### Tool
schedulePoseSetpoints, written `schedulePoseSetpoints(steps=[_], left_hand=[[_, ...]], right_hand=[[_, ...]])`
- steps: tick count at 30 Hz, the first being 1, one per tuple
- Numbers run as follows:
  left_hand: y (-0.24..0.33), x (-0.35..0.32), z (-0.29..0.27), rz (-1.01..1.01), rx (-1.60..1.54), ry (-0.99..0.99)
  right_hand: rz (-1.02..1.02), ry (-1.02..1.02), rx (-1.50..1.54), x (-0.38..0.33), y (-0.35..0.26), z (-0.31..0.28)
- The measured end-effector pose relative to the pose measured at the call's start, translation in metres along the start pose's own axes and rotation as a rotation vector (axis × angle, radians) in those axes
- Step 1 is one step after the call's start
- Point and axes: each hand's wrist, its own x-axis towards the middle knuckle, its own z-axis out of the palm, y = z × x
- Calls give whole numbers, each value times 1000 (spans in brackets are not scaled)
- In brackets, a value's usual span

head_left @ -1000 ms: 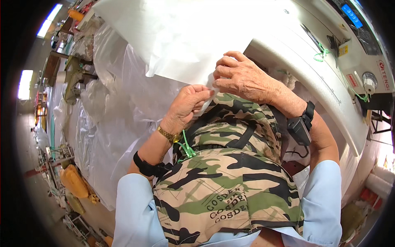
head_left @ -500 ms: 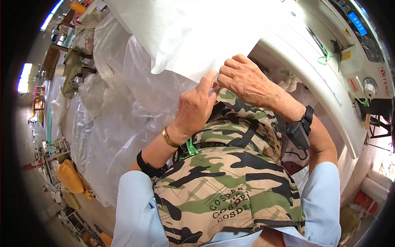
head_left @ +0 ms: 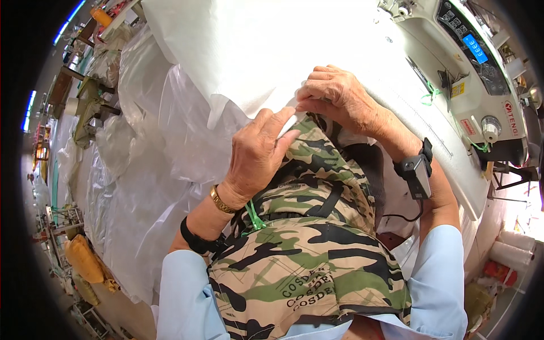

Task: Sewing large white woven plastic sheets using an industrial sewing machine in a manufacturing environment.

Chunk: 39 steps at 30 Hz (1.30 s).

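A large sheet of white fabric (head_left: pixel 249 51) spreads over the sewing machine's bed and hangs down toward my lap. My left hand (head_left: pixel 258 147) pinches its near edge, and a folded strip of it shows between thumb and fingers. Just to the right and slightly farther off, my right hand (head_left: pixel 334 96) is closed on the same edge, its fingers curled with the fingertips partly hidden. Both hands are held above my camouflage apron (head_left: pixel 317 164). Right of the fabric stands a white sewing machine (head_left: pixel 476 105) with a lit blue display.
Clear plastic sheeting (head_left: pixel 153 187) covers the area on my left. Beyond it are a cluttered rack (head_left: pixel 65 226) and a yellow bundle (head_left: pixel 85 258). The machine table's curved edge (head_left: pixel 459 195) runs along my right. White rolls (head_left: pixel 513 249) lie at the far right.
The hands have drawn slightly apart, the left moving down and left. A folded strip of the fabric edge now shows in the left hand. More of the machine has come into view.
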Motion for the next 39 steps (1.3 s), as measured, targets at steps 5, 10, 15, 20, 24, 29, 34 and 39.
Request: schedulePoseSetpoints(steps=[5,10,15,20,24,29,34,39], left_hand=[[-3,15,-10,-25,-163,-130],[-14,27,-13,-444,-738,-248],[-28,20,-10,-375,-564,-205],[-35,12,-4,-279,-357,-143],[-32,11,2,-99,-238,-131],[-24,4,17,60,-208,-257],[-29,2,32,123,-62,-361],[-36,11,34,185,-81,-418]], right_hand=[[4,-63,-85,4,16,-11],[14,-27,-208,-1,42,-21],[56,-17,-318,-7,76,-25],[137,-16,-281,-13,108,-39],[181,-5,-316,-19,131,-51],[237,77,-542,-19,147,-62],[484,134,-712,-27,127,-50],[592,168,-563,-41,113,-39]])
